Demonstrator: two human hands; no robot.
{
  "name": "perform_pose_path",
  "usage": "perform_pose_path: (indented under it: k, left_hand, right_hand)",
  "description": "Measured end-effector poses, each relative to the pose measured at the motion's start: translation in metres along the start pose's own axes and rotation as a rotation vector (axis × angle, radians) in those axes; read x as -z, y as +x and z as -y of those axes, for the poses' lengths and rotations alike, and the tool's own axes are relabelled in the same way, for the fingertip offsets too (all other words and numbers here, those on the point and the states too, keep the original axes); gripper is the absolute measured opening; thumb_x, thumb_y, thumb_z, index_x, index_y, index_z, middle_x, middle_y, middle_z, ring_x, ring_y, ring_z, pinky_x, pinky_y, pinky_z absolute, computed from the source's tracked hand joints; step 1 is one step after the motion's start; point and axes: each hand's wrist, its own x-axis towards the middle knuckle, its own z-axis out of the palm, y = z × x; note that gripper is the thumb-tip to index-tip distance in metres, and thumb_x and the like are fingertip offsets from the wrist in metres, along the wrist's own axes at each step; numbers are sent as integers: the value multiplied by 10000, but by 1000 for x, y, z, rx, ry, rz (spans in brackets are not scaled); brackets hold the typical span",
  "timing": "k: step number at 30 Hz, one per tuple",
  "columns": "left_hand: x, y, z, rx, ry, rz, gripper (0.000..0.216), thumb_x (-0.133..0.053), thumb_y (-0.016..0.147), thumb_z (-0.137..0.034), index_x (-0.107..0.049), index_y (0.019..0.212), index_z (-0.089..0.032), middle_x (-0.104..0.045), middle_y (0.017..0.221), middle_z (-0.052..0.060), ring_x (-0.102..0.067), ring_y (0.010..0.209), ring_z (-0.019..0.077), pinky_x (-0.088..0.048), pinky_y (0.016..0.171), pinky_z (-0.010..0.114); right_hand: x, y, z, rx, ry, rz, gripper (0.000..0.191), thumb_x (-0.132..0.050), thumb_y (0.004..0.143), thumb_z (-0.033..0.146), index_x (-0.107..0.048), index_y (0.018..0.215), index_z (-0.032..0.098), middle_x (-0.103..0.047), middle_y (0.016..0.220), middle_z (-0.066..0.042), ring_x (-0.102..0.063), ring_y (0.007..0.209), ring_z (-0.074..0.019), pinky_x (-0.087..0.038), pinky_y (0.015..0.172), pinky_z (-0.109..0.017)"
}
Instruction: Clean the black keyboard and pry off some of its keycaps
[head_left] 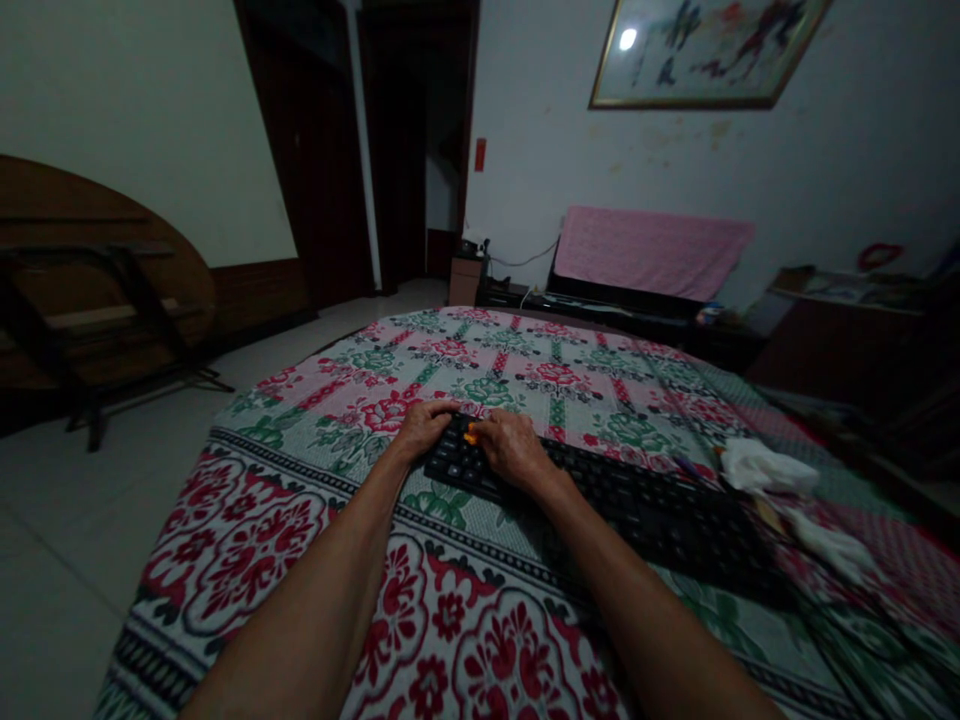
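A black keyboard (660,515) lies slantwise on a patterned red, green and white cloth (450,600). My left hand (424,430) is closed on the keyboard's far left corner, thumb and fingers at its edge. Over the keys at the left end, my right hand (514,445) pinches a small orange-yellow object (471,433). That object touches or nearly touches the keys; its kind is too small and dark to make out. My right hand and forearm cover part of the keyboard's middle.
Crumpled white tissues (769,468) and some thin items lie past the keyboard's right end, with dark cables (832,650) nearby. A folded round wooden table (97,270) leans at the left wall. A pink towel (652,250) covers something at the back wall.
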Motion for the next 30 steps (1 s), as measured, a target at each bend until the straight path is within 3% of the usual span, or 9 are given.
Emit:
perform_pose_path:
  k: [10,20,30]
  left_hand:
    - [1,-1,-1,21,25,-13,311,-518,674,-147,-699,927,-163,-709,915,20,-623,911,197,-442,887,316]
    - [0,-1,0,29,25,-20,309,-525,666,-152,-703,918,-170,-711,896,20,-626,894,195,-444,880,314]
    - [-1,2,5,17,10,-23,317,-531,654,-200,-706,916,-167,-715,889,29,-636,873,211,-463,842,325]
  right_hand:
    - [13,-34,-30,42,-75,45,241,-423,862,177,-637,972,197,-556,886,-73,-492,828,-178,-291,732,-297]
    - [5,-37,-33,50,-34,-101,264,-387,906,248,-605,1046,197,-542,875,-66,-471,814,-168,-300,746,-284]
    - [14,-38,-39,-35,-91,45,272,-409,860,195,-631,1019,202,-584,926,-87,-519,834,-183,-314,732,-285]
